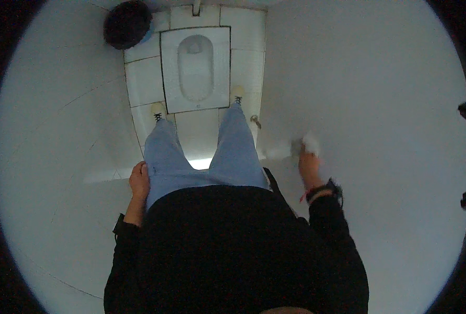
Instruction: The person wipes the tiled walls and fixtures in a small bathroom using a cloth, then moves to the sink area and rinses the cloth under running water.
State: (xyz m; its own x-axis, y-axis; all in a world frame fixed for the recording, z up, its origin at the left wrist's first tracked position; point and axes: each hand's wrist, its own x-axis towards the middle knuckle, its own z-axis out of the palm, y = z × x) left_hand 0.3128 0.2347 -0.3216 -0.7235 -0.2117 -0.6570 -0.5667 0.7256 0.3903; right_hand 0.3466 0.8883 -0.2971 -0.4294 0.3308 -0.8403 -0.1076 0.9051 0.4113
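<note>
My right hand point(309, 170) is closed on a crumpled white wad point(311, 142), which looks like tissue or cloth. It is held out to the right, close to the pale wall point(379, 131); whether it touches the wall is unclear. A dark band with a reddish bit circles that wrist. My left hand point(138, 179) hangs beside my left thigh, against the blue jeans point(162, 157). Its fingers are curled in, and nothing shows in them.
Ahead, a white squat toilet point(170, 73) is set in the tiled floor point(196, 128), with my cream shoes point(158, 111) at its near end. A dark round bin point(127, 25) stands at the far left. A small metal fitting point(256, 122) is at the right wall's foot.
</note>
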